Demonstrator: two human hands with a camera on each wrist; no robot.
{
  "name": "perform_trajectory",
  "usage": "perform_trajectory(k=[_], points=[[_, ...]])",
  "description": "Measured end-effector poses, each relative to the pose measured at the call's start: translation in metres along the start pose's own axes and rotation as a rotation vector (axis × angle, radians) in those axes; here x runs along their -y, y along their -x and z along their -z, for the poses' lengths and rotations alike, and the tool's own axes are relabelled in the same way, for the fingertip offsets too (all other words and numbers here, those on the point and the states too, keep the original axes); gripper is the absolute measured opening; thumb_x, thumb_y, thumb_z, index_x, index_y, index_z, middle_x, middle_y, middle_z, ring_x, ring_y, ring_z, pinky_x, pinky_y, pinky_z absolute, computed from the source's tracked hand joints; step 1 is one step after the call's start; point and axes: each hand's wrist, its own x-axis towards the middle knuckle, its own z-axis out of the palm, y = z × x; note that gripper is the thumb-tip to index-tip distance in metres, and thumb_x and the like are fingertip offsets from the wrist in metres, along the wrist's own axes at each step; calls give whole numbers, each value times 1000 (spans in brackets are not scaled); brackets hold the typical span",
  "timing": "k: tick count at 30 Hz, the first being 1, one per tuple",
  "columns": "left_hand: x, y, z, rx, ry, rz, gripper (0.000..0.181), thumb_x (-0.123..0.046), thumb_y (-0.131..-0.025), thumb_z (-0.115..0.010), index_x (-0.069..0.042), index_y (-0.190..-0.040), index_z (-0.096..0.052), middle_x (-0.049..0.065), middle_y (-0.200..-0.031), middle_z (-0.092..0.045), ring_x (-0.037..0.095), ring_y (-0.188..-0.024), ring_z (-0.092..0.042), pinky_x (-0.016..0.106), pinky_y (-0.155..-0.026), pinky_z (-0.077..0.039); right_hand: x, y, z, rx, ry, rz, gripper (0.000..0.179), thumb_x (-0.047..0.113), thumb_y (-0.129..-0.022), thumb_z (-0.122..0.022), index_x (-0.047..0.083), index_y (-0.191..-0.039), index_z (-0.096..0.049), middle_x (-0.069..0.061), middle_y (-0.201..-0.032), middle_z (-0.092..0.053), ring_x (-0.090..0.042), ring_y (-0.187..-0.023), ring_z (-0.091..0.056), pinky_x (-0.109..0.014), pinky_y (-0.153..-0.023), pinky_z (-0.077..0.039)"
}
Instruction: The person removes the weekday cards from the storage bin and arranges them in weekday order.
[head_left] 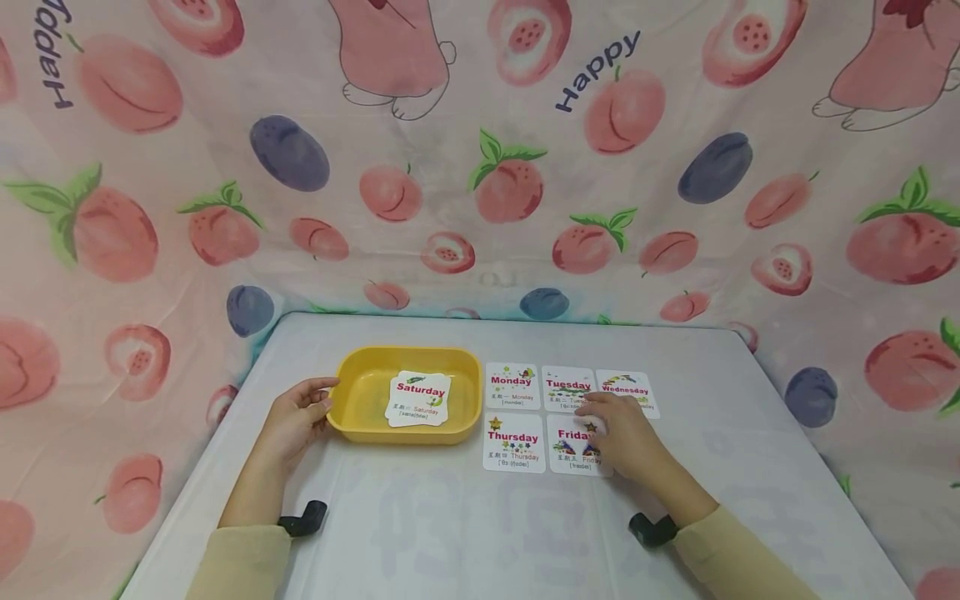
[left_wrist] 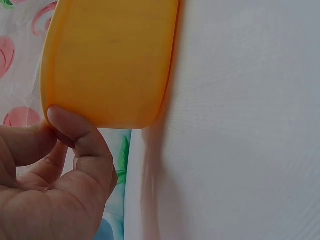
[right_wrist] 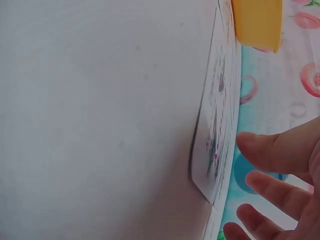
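My left hand (head_left: 294, 421) pinches the left end of a yellow plastic tray (head_left: 358, 400) between thumb and fingers; the left wrist view shows the thumb on its rim. Inside the tray lies a small stack of cards with a Saturday card (head_left: 418, 402) on top. My right hand (head_left: 628, 437) hovers over the right part of the Friday card (head_left: 570, 450), holding nothing, its fingers apart in the right wrist view. Behind it are the Tuesday card (head_left: 558, 385) and the partly hidden Wednesday card (head_left: 618, 383). The Monday card (head_left: 512, 386) and Thursday card (head_left: 513, 442) lie beside the tray.
The cards form two rows on a white-covered table (head_left: 450, 517), right of the tray. A fruit-patterned cloth (head_left: 435, 283) hangs along the table's back and sides. Each wrist wears a dark strap with a small black device (head_left: 303, 519).
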Motion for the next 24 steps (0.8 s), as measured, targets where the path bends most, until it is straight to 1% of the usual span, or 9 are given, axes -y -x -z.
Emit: perform_trajectory(k=[4, 7, 13, 18, 24], points=[[1, 0, 0, 0, -4, -4, 45, -6, -111, -54, -8, -156, -52, 0, -111, -52, 14, -92, -52, 23, -77, -53, 2, -2, 0, -11, 17, 15, 43, 9, -91, -81, 14, -134, -74, -15, -161, -54, -48, -150, -43, -67, -122, -37], [1, 0, 0, 1, -4, -2, 45, -6, -111, -54, -9, -156, -51, 1, -112, -51, 14, -93, -52, 23, -77, -53, 4, -3, -1, -21, 13, 23, 47, 10, -90, -83, 13, -135, -72, -17, -161, -53, -48, -151, -42, -69, -122, -36], [2, -1, 0, -2, -1, 5, 46, -7, -111, -54, -10, -156, -52, 1, -114, -51, 15, -95, -52, 22, -78, -53, 10, -5, -3, -38, 1, 17, 55, 14, -87, -87, 15, -139, -68, -16, -162, -51, -48, -151, -40, -71, -122, -34], [1, -2, 0, 0, 1, 4, 45, -7, -111, -55, -10, -156, -52, 1, -114, -51, 15, -95, -53, 22, -78, -54, 18, -9, -4, -44, 9, 29, 62, 19, -85, -89, 13, -142, -65, -17, -160, -50, -49, -148, -41, -76, -116, -35], [0, -1, 0, 2, 7, -8, 45, -7, -111, -55, -9, -155, -52, 2, -114, -52, 14, -94, -53, 22, -78, -54, 27, -14, -8, -27, 37, 16, 69, 29, -87, -90, 13, -146, -59, -18, -164, -45, -49, -149, -37, -78, -112, -35]])
